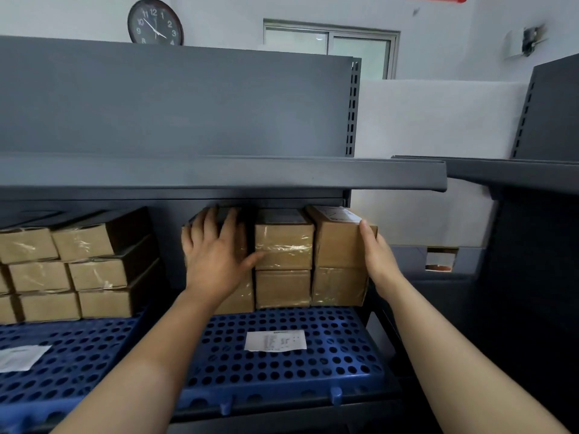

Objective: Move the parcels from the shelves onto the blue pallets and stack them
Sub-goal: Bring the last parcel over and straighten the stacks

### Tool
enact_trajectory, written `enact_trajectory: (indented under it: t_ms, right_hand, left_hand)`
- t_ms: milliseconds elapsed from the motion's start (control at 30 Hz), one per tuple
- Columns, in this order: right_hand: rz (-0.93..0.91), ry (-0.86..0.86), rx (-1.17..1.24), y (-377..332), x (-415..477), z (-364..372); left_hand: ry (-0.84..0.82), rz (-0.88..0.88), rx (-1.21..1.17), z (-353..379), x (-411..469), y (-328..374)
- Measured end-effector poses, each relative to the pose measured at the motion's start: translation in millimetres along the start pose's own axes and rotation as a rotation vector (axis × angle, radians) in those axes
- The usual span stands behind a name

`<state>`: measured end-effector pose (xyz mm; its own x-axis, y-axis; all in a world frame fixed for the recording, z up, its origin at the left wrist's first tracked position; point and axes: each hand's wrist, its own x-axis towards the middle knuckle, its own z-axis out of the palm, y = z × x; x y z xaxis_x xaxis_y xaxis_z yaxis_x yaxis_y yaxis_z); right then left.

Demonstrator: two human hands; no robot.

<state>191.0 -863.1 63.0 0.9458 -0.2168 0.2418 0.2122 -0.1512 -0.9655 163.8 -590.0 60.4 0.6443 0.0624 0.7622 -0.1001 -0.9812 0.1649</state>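
Parcels point(283, 245) stand in three columns at the back of the blue pallet point(282, 371), under a grey shelf point(219, 173); left hand point(216, 255), fingers straight and spread, lies flat on the upper left parcel point(242, 242); right hand point(377, 258) presses flat against the side of the upper right parcel point(338, 242); neither hand grips.

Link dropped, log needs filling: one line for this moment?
left hand: flat on top-left parcel | right hand: against top-right parcel's side | both stacked on blue pallet

We face a pale wall point(219, 14) with a round dark clock point(155, 21) (its lower rim hidden) and a sliding window point(329, 42) right of it.
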Motion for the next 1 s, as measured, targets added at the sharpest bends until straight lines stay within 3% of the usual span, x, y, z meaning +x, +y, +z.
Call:
enact_trajectory:
  t_ms: [167,300,433,1000]
  right_hand:
    - [0.007,0.040,0.027,3.0,0.4,4.8]
    - [-0.010,0.056,0.032,2.9,0.7,7.1]
    - [-0.022,0.060,0.021,2.7,0.3,11.1]
    - [-0.008,0.019,0.022,15.3,-0.8,13.8]
  left_hand:
    - [-0.059,-0.115,-0.024,-5.7,-3.4,-24.0]
    - [-0.163,-0.218,-0.245,-6.6,-4.7,-33.1]
    - [-0.165,-0.212,-0.345,-3.2,-5.1,-34.3]
    - [-0.160,-0.208,-0.340,-8.0,-5.0,-36.6]
